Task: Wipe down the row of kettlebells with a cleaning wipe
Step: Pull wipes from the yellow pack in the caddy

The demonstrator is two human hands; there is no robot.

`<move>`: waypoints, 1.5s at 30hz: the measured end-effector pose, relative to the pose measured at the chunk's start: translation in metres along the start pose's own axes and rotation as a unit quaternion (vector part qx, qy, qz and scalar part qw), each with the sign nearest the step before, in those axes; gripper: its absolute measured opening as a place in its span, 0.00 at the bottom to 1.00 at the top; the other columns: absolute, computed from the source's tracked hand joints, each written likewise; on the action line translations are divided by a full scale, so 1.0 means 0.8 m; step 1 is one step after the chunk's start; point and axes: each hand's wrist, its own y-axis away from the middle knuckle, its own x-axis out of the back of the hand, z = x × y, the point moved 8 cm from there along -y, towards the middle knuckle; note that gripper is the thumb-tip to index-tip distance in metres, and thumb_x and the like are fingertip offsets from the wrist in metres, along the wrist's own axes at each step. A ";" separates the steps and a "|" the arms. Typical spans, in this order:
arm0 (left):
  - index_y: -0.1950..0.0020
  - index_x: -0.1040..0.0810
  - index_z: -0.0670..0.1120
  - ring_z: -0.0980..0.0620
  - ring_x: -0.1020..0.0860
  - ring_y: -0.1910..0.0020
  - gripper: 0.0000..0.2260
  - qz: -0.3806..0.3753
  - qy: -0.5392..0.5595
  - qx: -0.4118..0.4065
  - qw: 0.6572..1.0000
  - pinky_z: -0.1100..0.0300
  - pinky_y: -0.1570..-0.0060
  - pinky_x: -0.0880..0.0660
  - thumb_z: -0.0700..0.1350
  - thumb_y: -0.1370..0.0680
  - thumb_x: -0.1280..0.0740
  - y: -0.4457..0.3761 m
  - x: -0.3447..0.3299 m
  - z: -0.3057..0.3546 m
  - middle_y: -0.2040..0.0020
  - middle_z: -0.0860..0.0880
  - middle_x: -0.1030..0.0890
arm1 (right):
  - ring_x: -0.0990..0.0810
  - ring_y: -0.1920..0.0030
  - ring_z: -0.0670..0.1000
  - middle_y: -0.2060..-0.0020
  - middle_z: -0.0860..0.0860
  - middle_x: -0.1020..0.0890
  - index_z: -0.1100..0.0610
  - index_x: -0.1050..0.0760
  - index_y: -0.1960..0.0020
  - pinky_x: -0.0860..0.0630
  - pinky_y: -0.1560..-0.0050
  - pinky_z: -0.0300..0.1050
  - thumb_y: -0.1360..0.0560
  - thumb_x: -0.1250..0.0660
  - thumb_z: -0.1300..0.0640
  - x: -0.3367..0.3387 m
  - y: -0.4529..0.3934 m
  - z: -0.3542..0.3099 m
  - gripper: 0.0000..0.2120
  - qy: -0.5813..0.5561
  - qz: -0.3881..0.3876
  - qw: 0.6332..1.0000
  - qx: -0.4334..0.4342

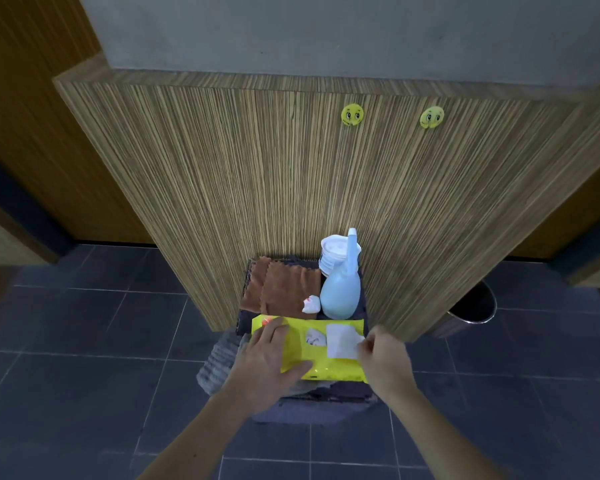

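Note:
A yellow pack of cleaning wipes lies on top of a dark basket on the floor. My left hand presses flat on the pack's left end, fingers spread. My right hand pinches the white flap of the pack and holds it peeled back to the right. A white wipe shows crumpled in the opening. No kettlebells are in view.
Behind the pack in the basket lie brown cloths, a pale blue spray bottle and a white tub. A grey towel hangs off the left. A wood-panelled pillar stands behind. A metal bin is at right.

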 end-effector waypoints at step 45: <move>0.52 0.27 0.47 0.47 0.20 0.59 0.06 0.204 0.289 0.083 0.932 0.49 0.57 0.21 0.43 0.17 0.32 -0.005 0.123 -0.012 0.58 0.46 0.18 | 0.29 0.70 0.45 0.66 0.49 0.22 0.55 0.24 0.55 0.39 0.71 0.38 0.17 0.35 0.54 -0.016 0.024 -0.056 0.09 -0.132 -0.003 0.990 0.057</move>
